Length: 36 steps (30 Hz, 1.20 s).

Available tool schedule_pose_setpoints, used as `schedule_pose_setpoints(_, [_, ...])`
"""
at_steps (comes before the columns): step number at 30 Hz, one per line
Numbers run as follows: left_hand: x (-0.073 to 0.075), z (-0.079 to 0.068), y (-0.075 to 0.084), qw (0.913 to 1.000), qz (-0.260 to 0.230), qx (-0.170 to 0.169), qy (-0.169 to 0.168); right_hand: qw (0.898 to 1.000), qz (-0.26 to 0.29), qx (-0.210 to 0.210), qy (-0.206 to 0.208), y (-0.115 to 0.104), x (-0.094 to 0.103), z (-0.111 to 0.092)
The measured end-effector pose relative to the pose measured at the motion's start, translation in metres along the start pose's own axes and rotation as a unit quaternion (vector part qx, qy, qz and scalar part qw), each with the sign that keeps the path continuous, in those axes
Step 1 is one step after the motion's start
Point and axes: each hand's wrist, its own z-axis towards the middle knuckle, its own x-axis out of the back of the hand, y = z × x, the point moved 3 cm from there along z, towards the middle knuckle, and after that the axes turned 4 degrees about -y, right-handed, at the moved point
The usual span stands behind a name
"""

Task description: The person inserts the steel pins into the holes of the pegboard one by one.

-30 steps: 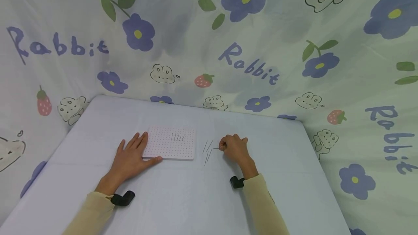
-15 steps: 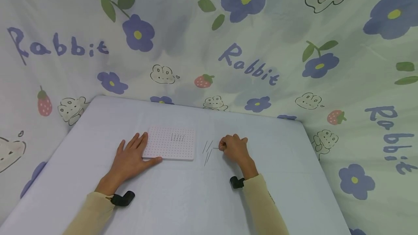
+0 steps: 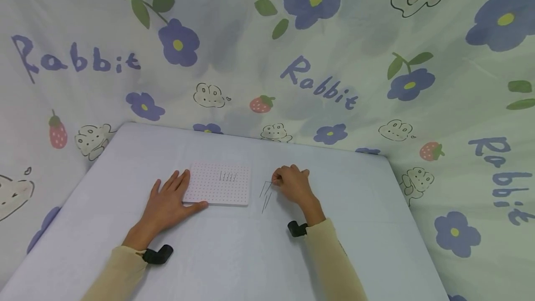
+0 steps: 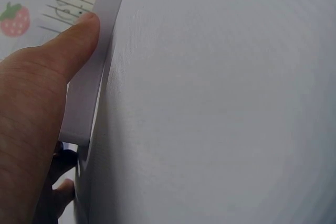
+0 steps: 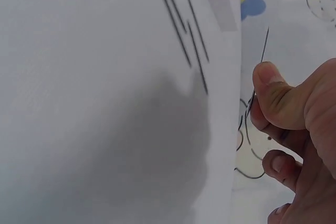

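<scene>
A white perforated board (image 3: 205,189) lies left of centre on the table, and several thin dark needles (image 3: 228,176) stand upright in its holes. My left hand (image 3: 163,207) rests at the board's left side with fingers spread. In the left wrist view its thumb (image 4: 79,43) lies along the board's edge. To the right of the board, my right hand (image 3: 294,184) pinches one thin needle (image 5: 265,44) between thumb and index finger, its tip sticking out past them. Several loose needles (image 5: 173,22) lie on the table just beside this hand.
The white-covered table (image 3: 234,254) carries the board and the loose needles between my hands. Behind and at both sides hangs a curtain (image 3: 234,59) printed with flowers, rabbits and strawberries. A black wrist camera (image 3: 158,254) sits on my left wrist, another on my right.
My right hand has lifted and shifted up and left with the pinched needle, toward the board. My left hand and the board have stayed in place.
</scene>
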Motion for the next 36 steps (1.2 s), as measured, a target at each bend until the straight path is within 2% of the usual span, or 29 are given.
schedule_pose_setpoints(14, [0.001, 0.0, 0.001, 1.0, 0.003, 0.0, 0.003, 0.997, 0.074, 0.025, -0.006, -0.037, 0.002, 0.015])
schedule_pose_setpoints(25, [0.004, -0.001, 0.003, 1.0, 0.006, 0.001, 0.002, 0.989, 0.137, 0.056, -0.007, -0.06, -0.007, 0.023])
schedule_pose_setpoints(31, [0.004, 0.0, 0.003, 0.9999, 0.006, 0.004, -0.007, 0.987, 0.144, 0.065, -0.017, -0.07, -0.013, 0.024])
schedule_pose_setpoints(36, [0.002, 0.0, 0.001, 0.9999, 0.006, 0.006, -0.007, 0.99, 0.126, 0.07, -0.01, -0.074, -0.019, 0.025])
